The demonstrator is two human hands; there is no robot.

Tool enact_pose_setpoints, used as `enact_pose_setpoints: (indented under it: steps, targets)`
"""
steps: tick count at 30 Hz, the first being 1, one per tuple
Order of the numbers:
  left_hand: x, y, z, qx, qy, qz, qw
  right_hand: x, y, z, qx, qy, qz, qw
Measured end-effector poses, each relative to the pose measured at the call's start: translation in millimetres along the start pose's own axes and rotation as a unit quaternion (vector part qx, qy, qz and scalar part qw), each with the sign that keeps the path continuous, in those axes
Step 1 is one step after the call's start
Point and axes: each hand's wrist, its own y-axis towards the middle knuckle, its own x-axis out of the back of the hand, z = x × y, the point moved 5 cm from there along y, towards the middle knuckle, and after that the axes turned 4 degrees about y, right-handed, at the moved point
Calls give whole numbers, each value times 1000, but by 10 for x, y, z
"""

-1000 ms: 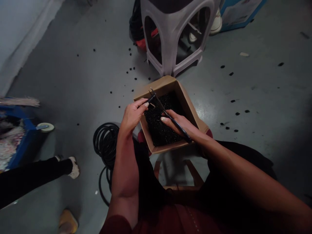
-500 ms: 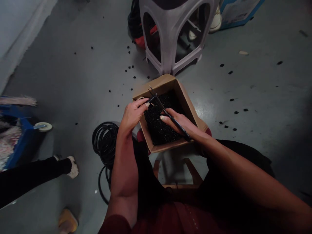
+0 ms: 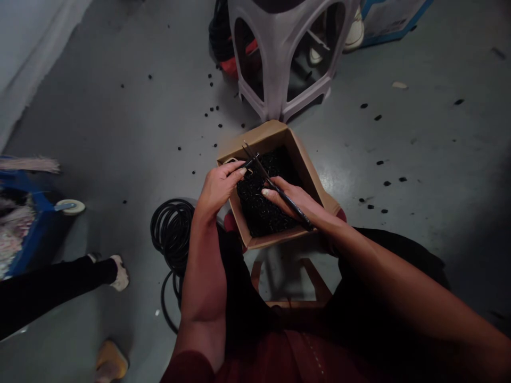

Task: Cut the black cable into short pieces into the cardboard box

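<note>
A brown cardboard box (image 3: pixel 309 167) stands between my knees, with a heap of small black pieces (image 3: pixel 265 213) inside. Over its far left part, my left hand (image 3: pixel 219 186) pinches a short black ribbed strip or tube (image 3: pixel 250 160) between thumb and fingertips. My right hand (image 3: pixel 285 197) is closed around a long dark shears-like tool (image 3: pixel 293 206). Its two thin prongs point away and to the left, slightly apart, and cross at the black strip. Whether they touch it I cannot tell.
Coiled black hose (image 3: pixel 171 231) lies left of my leg. A grey plastic stool (image 3: pixel 275 64) stands beyond the box. Small black bits (image 3: pixel 380 163) are scattered over the floor. Another person's leg (image 3: pixel 80 271) and a blue wheeled cart (image 3: pixel 35 213) are at left.
Both hands hold nearly the same place. The black strip looks slightly shifted at the prongs; little else differs.
</note>
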Motion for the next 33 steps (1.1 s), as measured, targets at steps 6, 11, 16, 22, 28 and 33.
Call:
enact_pose_setpoints:
  steps: [6, 11, 16, 22, 28, 33]
  targets:
    - [-15, 9, 31, -1, -17, 1, 1000, 4, 23, -24, 3, 6, -4, 1000]
    - [-16, 8, 14, -10, -15, 6, 1000, 0, 31, -37, 3, 0, 0, 1000]
    - [-19, 6, 8, -10, -5, 11, 1000, -14, 75, -91, 24, -38, -12, 999]
    - [-28, 3, 5, -20, 4, 23, 1000, -16, 98, -111, 34, -103, -34, 993]
    - [-42, 14, 26, -17, -13, 40, 999, 8, 78, -111, 57, -133, -60, 988]
    - [-107, 11, 43, -5, -77, 63, 995, 15, 93, -137, 55, -144, -63, 986]
